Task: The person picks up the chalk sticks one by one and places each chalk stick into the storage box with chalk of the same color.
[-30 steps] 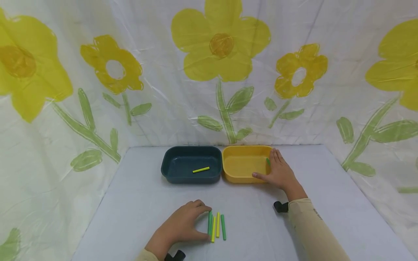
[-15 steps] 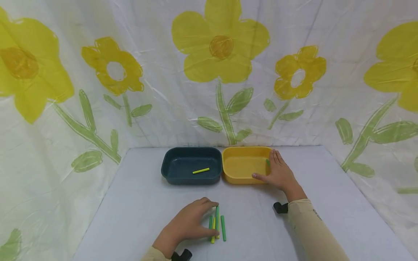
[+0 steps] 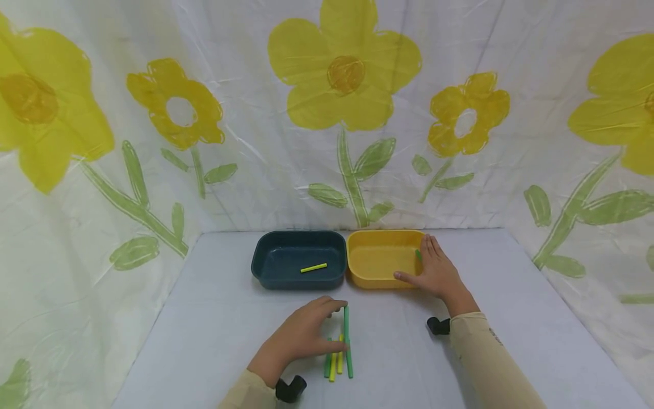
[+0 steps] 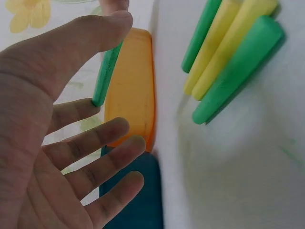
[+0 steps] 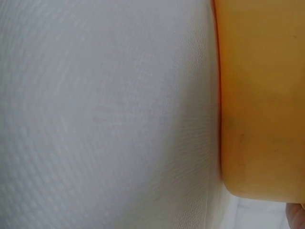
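My left hand [image 3: 301, 335] pinches a green chalk stick [image 3: 346, 319] between thumb and index finger, above the table. In the left wrist view, its other fingers are spread apart around nothing. Close below lie two green chalk sticks [image 4: 233, 71] and two yellow chalk sticks [image 4: 233, 47], side by side. My right hand [image 3: 436, 272] rests against the right end of the yellow container [image 3: 375, 282], fingers straight on the side and thumb at the front rim. Inside that container, a green chalk piece [image 3: 418, 254] is partly hidden by the hand.
Left of the yellow container, touching it, stands a dark teal container [image 3: 271, 279] with one yellow chalk stick [image 3: 314, 267] in it. A flower-printed curtain [image 3: 286, 170] hangs behind the white table [image 3: 204, 318]. Black wrist mounts [image 3: 291, 389] sit below each wrist.
My left hand has picked the green chalk stick up from the left of the row and carried it to the right and toward the containers. The right hand has stayed in place.
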`<state>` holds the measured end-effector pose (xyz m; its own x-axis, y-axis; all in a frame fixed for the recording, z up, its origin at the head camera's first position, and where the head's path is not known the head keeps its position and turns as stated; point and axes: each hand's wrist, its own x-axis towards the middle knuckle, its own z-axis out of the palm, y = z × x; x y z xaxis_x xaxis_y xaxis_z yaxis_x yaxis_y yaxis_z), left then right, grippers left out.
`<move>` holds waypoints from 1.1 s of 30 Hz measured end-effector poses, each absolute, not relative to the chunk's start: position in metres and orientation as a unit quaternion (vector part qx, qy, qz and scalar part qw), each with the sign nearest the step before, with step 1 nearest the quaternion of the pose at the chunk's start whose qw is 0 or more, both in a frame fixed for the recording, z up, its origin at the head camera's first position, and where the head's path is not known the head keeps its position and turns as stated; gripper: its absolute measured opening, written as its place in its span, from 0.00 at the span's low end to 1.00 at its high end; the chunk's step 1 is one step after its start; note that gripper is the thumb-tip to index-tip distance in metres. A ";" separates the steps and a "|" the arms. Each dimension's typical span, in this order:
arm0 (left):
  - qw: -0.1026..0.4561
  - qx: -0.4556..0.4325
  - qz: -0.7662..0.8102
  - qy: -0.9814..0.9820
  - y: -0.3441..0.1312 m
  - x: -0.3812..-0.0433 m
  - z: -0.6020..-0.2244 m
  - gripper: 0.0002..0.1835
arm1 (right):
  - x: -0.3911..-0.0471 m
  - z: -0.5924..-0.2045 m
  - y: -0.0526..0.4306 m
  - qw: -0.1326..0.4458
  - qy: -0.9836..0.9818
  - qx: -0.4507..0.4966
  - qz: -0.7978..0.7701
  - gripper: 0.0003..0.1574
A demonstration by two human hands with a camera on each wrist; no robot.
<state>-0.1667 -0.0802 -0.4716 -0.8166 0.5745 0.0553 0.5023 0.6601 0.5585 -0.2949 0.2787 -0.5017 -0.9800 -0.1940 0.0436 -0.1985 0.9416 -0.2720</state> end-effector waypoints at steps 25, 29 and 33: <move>-0.038 0.350 0.257 0.900 -0.058 -0.207 -0.446 0.42 | -0.294 -0.507 0.279 0.023 -0.985 0.094 0.143 0.85; -0.041 0.345 0.249 0.904 -0.055 -0.212 -0.444 0.43 | -0.294 -0.506 0.279 0.025 -0.985 0.095 0.140 0.85; -0.037 0.333 0.242 0.910 -0.051 -0.220 -0.443 0.43 | -0.293 -0.504 0.278 0.021 -0.985 0.092 0.145 0.85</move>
<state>-0.2198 -0.0515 -0.4430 -0.7749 0.5894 0.2283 0.6250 0.6607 0.4157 -0.2931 0.2784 -0.5044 -0.9820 -0.1761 0.0676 -0.1881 0.9411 -0.2810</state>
